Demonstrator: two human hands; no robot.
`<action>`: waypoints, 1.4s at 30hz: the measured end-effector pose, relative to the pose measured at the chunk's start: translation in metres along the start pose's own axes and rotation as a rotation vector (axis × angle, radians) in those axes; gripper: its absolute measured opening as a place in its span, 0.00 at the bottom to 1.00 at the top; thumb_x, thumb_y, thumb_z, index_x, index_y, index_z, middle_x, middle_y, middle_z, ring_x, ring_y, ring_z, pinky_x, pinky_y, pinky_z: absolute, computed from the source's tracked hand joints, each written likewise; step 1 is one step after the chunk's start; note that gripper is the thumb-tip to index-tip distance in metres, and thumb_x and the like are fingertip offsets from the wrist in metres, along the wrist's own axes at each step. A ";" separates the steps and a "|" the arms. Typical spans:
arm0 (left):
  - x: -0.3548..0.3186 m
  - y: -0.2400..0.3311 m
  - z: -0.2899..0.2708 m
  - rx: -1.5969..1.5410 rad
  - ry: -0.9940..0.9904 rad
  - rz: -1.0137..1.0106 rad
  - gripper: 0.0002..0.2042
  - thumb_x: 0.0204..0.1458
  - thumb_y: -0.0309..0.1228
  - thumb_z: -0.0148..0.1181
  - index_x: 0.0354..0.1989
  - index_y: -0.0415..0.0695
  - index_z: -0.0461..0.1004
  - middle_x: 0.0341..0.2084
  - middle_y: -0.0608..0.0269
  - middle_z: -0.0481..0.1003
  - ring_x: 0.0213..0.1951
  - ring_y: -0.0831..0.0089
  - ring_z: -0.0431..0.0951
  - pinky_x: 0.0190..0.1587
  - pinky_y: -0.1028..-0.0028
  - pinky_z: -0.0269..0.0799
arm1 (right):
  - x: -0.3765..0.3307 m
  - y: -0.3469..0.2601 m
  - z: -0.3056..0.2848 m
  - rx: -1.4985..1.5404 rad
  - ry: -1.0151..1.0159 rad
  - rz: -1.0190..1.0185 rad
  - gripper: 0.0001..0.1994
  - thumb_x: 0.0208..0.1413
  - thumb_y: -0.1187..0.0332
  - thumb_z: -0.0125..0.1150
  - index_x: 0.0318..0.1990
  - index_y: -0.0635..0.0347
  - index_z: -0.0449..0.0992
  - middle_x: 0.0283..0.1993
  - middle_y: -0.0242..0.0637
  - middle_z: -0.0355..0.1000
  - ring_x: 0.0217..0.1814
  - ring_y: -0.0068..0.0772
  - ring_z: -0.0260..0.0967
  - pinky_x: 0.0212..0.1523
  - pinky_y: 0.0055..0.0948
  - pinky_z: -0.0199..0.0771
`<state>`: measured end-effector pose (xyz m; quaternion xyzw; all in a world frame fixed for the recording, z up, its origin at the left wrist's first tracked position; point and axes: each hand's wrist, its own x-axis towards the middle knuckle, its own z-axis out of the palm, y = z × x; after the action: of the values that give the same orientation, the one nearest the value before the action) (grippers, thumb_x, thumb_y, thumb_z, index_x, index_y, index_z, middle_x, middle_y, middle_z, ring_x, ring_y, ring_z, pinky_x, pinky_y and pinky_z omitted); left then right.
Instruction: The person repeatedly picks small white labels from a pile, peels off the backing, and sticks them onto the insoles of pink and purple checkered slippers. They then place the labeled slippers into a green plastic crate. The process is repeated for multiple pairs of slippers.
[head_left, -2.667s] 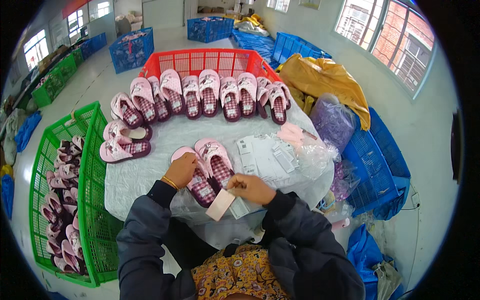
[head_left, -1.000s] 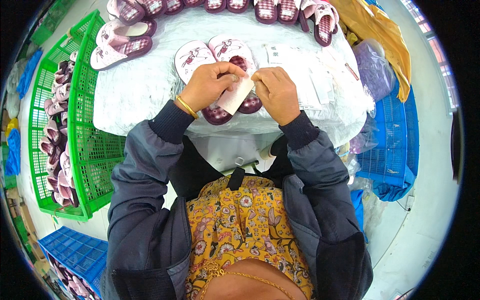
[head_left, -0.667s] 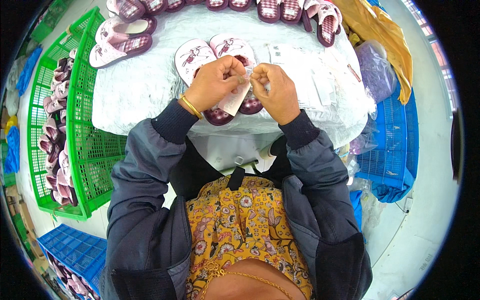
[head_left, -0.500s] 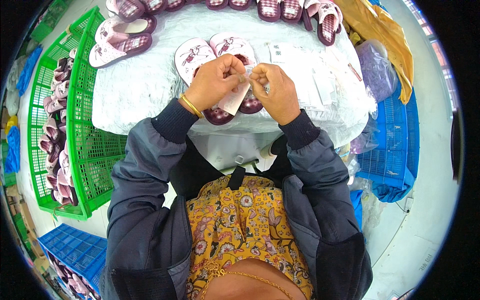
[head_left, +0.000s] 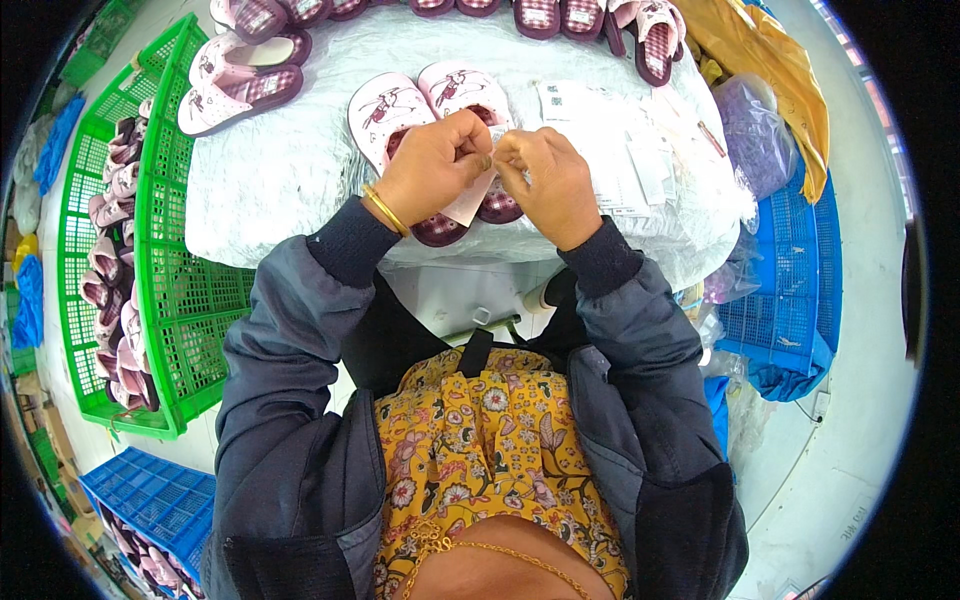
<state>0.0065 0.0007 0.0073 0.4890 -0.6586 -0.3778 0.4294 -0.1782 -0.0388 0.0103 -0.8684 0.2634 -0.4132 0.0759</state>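
A pair of pink slippers with dark plaid insoles lies side by side on the plastic-wrapped table (head_left: 270, 185): the left slipper (head_left: 388, 108) and the right slipper (head_left: 466, 88). Above their open ends, my left hand (head_left: 435, 165) pinches a pale paper tag (head_left: 466, 207), which hangs below its fingers. Close beside it, my right hand (head_left: 548, 185) has thumb and forefinger pressed together near the tag's upper end. Whatever lies between those right fingertips is too small to make out. My hands partly cover both slippers.
More slippers (head_left: 245, 85) line the table's far edge. White paper sheets (head_left: 600, 150) lie right of my hands. A green crate (head_left: 190, 270) of slippers stands at left, with a blue crate (head_left: 155, 500) below it. At right are another blue crate (head_left: 785, 280) and a plastic bag (head_left: 757, 135).
My left hand has turned slightly, and the tag has tilted so less of its face shows. Both hands stay close together over the slippers, which have not moved.
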 end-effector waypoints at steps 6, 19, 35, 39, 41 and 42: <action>0.000 0.005 0.001 0.047 0.028 -0.004 0.06 0.53 0.21 0.59 0.37 0.39 0.71 0.25 0.62 0.75 0.27 0.75 0.74 0.32 0.75 0.70 | 0.001 -0.002 -0.002 -0.004 -0.064 -0.019 0.13 0.46 0.77 0.68 0.39 0.59 0.72 0.29 0.36 0.75 0.31 0.37 0.72 0.31 0.31 0.72; -0.024 -0.010 -0.040 0.047 0.710 0.045 0.06 0.56 0.25 0.60 0.40 0.39 0.73 0.29 0.70 0.75 0.25 0.86 0.70 0.28 0.84 0.66 | 0.047 -0.024 -0.019 -0.154 -0.230 -0.011 0.15 0.47 0.64 0.68 0.43 0.55 0.76 0.32 0.33 0.77 0.34 0.39 0.72 0.39 0.36 0.68; -0.065 -0.054 -0.061 0.154 0.934 0.047 0.06 0.51 0.20 0.60 0.37 0.41 0.74 0.37 0.62 0.69 0.34 0.76 0.70 0.32 0.77 0.67 | 0.072 -0.001 0.003 -0.164 -0.294 0.140 0.11 0.49 0.68 0.61 0.41 0.51 0.76 0.28 0.46 0.75 0.28 0.52 0.74 0.29 0.45 0.72; -0.074 -0.076 -0.064 0.202 0.986 0.021 0.06 0.51 0.20 0.60 0.38 0.41 0.74 0.38 0.61 0.69 0.34 0.76 0.71 0.29 0.78 0.67 | 0.188 0.048 -0.024 -0.271 -0.122 0.021 0.09 0.57 0.62 0.54 0.40 0.51 0.77 0.29 0.45 0.76 0.30 0.50 0.75 0.32 0.46 0.72; -0.072 -0.077 -0.060 0.074 1.003 0.005 0.06 0.51 0.20 0.59 0.37 0.41 0.74 0.37 0.61 0.69 0.33 0.75 0.71 0.30 0.78 0.67 | 0.290 0.076 -0.042 -0.431 -0.003 0.057 0.16 0.61 0.56 0.52 0.49 0.54 0.75 0.41 0.52 0.76 0.42 0.54 0.75 0.41 0.48 0.73; -0.071 -0.076 -0.060 0.056 1.011 0.007 0.06 0.51 0.20 0.59 0.37 0.40 0.74 0.37 0.61 0.69 0.33 0.75 0.71 0.30 0.78 0.67 | 0.328 0.090 -0.054 -0.569 0.112 -0.061 0.20 0.59 0.52 0.53 0.52 0.56 0.73 0.46 0.54 0.75 0.46 0.57 0.73 0.45 0.47 0.73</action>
<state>0.0978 0.0467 -0.0554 0.6199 -0.3801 -0.0746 0.6824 -0.0839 -0.2813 0.2357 -0.8381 0.3462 -0.3723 -0.1979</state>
